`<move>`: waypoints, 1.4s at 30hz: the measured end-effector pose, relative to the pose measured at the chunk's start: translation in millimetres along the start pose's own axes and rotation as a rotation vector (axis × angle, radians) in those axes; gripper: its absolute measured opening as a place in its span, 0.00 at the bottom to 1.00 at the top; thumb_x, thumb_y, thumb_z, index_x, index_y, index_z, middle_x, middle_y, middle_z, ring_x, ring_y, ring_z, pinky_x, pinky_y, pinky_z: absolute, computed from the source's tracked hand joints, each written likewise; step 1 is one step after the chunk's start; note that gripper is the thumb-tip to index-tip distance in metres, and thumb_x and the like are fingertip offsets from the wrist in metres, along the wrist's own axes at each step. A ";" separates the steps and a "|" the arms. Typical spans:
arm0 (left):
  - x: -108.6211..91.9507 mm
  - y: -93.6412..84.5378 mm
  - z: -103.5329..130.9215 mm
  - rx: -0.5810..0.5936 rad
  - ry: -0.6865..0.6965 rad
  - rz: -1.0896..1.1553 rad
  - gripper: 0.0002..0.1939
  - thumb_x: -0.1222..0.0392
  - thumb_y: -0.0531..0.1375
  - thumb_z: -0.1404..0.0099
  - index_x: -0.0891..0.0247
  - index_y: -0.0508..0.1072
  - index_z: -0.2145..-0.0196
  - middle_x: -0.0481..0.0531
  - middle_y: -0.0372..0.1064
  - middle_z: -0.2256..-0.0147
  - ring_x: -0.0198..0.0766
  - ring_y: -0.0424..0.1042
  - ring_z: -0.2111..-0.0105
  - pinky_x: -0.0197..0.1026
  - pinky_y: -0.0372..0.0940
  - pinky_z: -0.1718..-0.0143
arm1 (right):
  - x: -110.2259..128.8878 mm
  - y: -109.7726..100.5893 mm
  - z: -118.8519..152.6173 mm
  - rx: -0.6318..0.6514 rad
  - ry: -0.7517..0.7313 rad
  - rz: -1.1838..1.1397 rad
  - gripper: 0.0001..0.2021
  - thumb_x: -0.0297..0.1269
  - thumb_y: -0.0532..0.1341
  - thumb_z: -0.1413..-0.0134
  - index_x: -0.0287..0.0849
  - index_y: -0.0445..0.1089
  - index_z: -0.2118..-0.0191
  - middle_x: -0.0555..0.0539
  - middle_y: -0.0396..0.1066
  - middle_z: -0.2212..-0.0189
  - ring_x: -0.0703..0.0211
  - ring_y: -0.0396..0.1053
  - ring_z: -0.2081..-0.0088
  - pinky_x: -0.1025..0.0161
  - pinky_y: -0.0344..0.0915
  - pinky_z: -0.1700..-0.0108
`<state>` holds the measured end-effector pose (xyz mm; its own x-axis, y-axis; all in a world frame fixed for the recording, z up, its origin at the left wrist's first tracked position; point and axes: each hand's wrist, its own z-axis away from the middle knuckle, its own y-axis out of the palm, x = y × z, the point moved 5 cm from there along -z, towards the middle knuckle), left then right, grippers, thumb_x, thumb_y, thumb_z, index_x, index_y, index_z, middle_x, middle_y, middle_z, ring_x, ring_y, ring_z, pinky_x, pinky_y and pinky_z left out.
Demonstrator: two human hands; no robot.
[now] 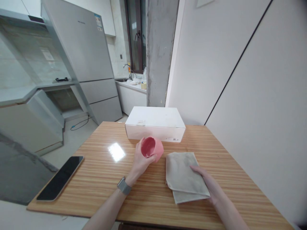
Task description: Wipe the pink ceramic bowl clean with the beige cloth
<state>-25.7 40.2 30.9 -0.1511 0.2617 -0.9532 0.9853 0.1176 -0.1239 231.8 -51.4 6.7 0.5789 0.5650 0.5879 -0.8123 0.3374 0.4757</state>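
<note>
A pink cup (158,149) is tilted with its mouth toward me, and my left hand (141,159) is wrapped round its side and rim. The inside of the cup looks bare. To the right, my right hand (205,177) grips a folded grey-beige cloth (183,174), thumb on top and the other fingers hidden beneath it. Cup and cloth are apart, with a small gap between them. Whether the cup touches the table, I cannot tell.
A closed white box (155,118) lies on the wooden table (96,182) just behind the cup. At the left edge rests a dark phone-like slab (61,179). A white wall (254,105) borders the right side. Beyond stand a fridge (81,41) and a sink counter (131,92).
</note>
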 end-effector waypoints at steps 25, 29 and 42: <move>-3.3 8.8 9.7 0.072 -0.053 0.204 0.41 0.65 0.66 0.49 0.58 0.55 0.40 0.60 0.60 0.43 0.47 0.67 0.46 0.46 0.70 0.53 | 52.2 -137.0 15.9 -0.558 -0.840 1.106 0.38 0.57 0.57 0.53 0.35 0.61 0.41 0.30 0.67 0.45 0.35 0.64 0.43 0.39 0.60 0.41; -6.9 9.2 9.6 0.072 -0.015 0.163 0.41 0.66 0.66 0.51 0.59 0.57 0.41 0.59 0.62 0.45 0.47 0.68 0.47 0.49 0.69 0.51 | 62.5 -90.9 35.3 -0.617 -1.093 1.271 0.34 0.53 0.55 0.47 0.38 0.58 0.39 0.32 0.63 0.42 0.35 0.58 0.39 0.38 0.52 0.37; -41.3 18.3 26.7 0.262 0.263 0.003 0.43 0.67 0.69 0.58 0.58 0.60 0.44 0.57 0.63 0.46 0.51 0.65 0.46 0.56 0.62 0.43 | 26.0 89.9 -6.4 0.369 -1.024 0.962 0.59 0.36 0.77 0.75 0.48 0.49 0.33 0.41 0.51 0.33 0.41 0.48 0.33 0.42 0.40 0.33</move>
<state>0.6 6.0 60.7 -0.1298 0.5031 -0.8544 0.9677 -0.1237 -0.2199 173.3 -1.6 60.6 -0.2450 -0.3720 0.8953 -0.9351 -0.1533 -0.3195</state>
